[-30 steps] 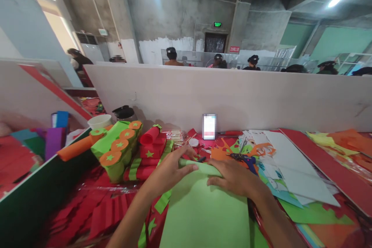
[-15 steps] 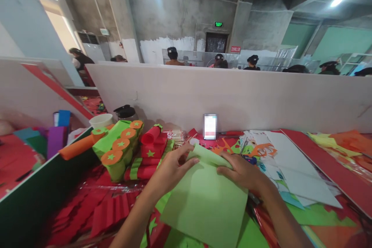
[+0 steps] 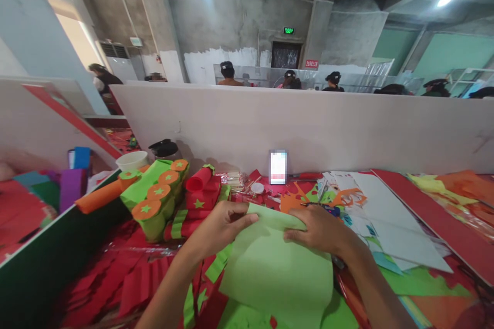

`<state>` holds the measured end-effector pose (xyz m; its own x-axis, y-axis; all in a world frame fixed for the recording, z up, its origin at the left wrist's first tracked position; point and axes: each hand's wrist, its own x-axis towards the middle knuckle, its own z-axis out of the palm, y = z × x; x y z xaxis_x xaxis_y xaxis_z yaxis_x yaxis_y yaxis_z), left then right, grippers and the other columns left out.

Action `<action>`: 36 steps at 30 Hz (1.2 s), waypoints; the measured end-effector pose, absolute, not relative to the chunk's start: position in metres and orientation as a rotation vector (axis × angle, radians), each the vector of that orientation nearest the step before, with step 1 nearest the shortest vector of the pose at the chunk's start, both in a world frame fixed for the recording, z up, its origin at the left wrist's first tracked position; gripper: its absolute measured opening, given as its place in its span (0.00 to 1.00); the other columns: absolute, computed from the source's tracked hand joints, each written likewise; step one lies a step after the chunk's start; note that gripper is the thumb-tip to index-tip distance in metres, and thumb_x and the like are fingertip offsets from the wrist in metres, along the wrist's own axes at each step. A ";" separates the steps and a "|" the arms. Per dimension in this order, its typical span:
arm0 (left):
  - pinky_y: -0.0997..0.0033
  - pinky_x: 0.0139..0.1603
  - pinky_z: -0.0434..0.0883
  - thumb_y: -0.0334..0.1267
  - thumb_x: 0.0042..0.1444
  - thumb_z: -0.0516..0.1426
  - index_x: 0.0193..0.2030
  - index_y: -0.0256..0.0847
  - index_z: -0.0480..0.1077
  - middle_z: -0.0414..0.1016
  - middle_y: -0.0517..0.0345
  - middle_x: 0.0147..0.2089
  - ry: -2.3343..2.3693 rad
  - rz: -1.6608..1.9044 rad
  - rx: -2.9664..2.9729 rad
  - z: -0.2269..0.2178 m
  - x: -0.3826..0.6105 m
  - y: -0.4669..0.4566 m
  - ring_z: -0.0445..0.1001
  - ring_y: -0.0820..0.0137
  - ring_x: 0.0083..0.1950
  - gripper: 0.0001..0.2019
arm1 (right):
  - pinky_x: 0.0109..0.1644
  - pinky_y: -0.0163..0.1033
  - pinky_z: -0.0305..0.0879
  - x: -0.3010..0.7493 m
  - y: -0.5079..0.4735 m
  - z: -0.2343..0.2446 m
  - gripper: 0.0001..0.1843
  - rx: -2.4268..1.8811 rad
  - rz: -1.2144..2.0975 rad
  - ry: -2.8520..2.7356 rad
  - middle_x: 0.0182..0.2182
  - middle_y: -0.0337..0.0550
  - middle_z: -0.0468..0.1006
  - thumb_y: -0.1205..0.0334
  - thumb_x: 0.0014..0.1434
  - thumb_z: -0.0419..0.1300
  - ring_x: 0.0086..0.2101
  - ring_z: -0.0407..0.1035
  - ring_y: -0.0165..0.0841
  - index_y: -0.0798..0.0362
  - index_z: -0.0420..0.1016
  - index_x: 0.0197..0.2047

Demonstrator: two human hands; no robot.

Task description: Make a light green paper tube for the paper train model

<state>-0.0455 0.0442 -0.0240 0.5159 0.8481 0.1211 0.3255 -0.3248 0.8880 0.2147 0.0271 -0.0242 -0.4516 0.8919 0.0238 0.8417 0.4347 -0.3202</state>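
A light green sheet of paper (image 3: 278,267) is held up by its far edge, hanging toward me over the cluttered worktop. My left hand (image 3: 227,223) pinches its upper left corner, thumb on the near face and fingers behind. At the upper right, my right hand (image 3: 314,226) grips the same edge with the thumb in front. The top edge curls a little between the hands. Under the sheet lies brighter green paper (image 3: 247,316) with a small red piece. Left of my left hand stand red paper rolls and boxes (image 3: 198,200) with green stars.
Green paper shapes with orange star-topped ends (image 3: 158,193) stand at left, beside an orange roll (image 3: 100,198). Red strips (image 3: 135,282) fill the left foreground. A phone (image 3: 278,167) leans on the white partition (image 3: 309,123). White sheets (image 3: 393,216) and orange scraps lie right. Several people sit beyond.
Both hands have come slightly down and toward me with the green sheet. Its top edge has unfolded flatter, and a white round lid and orange scraps behind it now show more.
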 end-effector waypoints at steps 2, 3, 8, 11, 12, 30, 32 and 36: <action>0.76 0.25 0.51 0.48 0.63 0.51 0.22 0.39 0.56 0.49 0.67 0.23 0.925 0.847 1.865 -0.023 -0.046 0.044 0.50 0.77 0.25 0.21 | 0.35 0.38 0.57 0.216 0.026 -0.022 0.26 -1.564 0.311 -2.504 0.32 0.45 0.79 0.35 0.59 0.55 0.35 0.71 0.42 0.50 0.76 0.41; 0.76 0.26 0.53 0.48 0.64 0.50 0.23 0.39 0.56 0.50 0.67 0.24 0.913 0.902 1.831 -0.023 -0.046 0.045 0.51 0.77 0.26 0.21 | 0.34 0.38 0.57 0.217 0.025 -0.021 0.27 -1.580 0.267 -2.513 0.31 0.46 0.79 0.34 0.59 0.53 0.34 0.71 0.43 0.50 0.76 0.40; 0.78 0.28 0.58 0.48 0.61 0.55 0.37 0.41 0.62 0.60 0.67 0.25 0.868 0.882 1.559 -0.025 -0.047 0.047 0.59 0.76 0.27 0.13 | 0.32 0.38 0.53 0.219 0.021 -0.017 0.28 -1.614 0.036 -2.583 0.29 0.47 0.78 0.35 0.62 0.49 0.31 0.72 0.43 0.52 0.74 0.39; 0.78 0.28 0.61 0.49 0.57 0.59 0.40 0.39 0.66 0.65 0.65 0.27 0.844 0.710 1.452 -0.025 -0.050 0.046 0.63 0.76 0.27 0.15 | 0.30 0.38 0.51 0.216 0.020 -0.019 0.27 -1.580 -0.073 -2.633 0.28 0.46 0.78 0.36 0.62 0.49 0.29 0.72 0.43 0.51 0.73 0.37; 0.77 0.30 0.64 0.49 0.56 0.59 0.41 0.38 0.68 0.68 0.63 0.28 0.840 0.657 1.429 -0.025 -0.051 0.045 0.66 0.75 0.28 0.16 | 0.30 0.38 0.51 0.214 0.019 -0.020 0.27 -1.563 -0.099 -2.647 0.27 0.45 0.78 0.36 0.63 0.49 0.29 0.72 0.42 0.51 0.73 0.37; 0.78 0.31 0.67 0.39 0.51 0.61 0.34 0.38 0.77 0.75 0.61 0.29 0.866 0.349 1.525 -0.027 -0.062 0.046 0.69 0.76 0.29 0.08 | 0.32 0.40 0.58 0.200 0.015 -0.022 0.26 -1.473 -0.248 -2.744 0.29 0.45 0.80 0.36 0.62 0.50 0.30 0.74 0.44 0.51 0.73 0.36; 0.79 0.30 0.65 0.36 0.49 0.61 0.33 0.38 0.77 0.74 0.62 0.28 0.838 0.335 1.530 -0.028 -0.061 0.046 0.68 0.76 0.28 0.06 | 0.32 0.40 0.58 0.199 0.015 -0.021 0.26 -1.467 -0.262 -2.748 0.28 0.45 0.80 0.36 0.61 0.51 0.29 0.74 0.43 0.51 0.73 0.36; 0.79 0.29 0.63 0.33 0.47 0.60 0.32 0.37 0.77 0.73 0.63 0.27 0.822 0.352 1.531 -0.031 -0.059 0.048 0.66 0.77 0.28 0.05 | 0.32 0.39 0.57 0.198 0.015 -0.022 0.28 -1.462 -0.236 -2.749 0.28 0.45 0.80 0.34 0.60 0.51 0.29 0.74 0.42 0.52 0.73 0.35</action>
<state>-0.0593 0.0480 -0.0309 0.6944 0.6753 -0.2484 0.2861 0.0576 0.9565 0.1985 0.0149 -0.0216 -0.5613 0.8229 0.0876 0.8258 0.5501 0.1240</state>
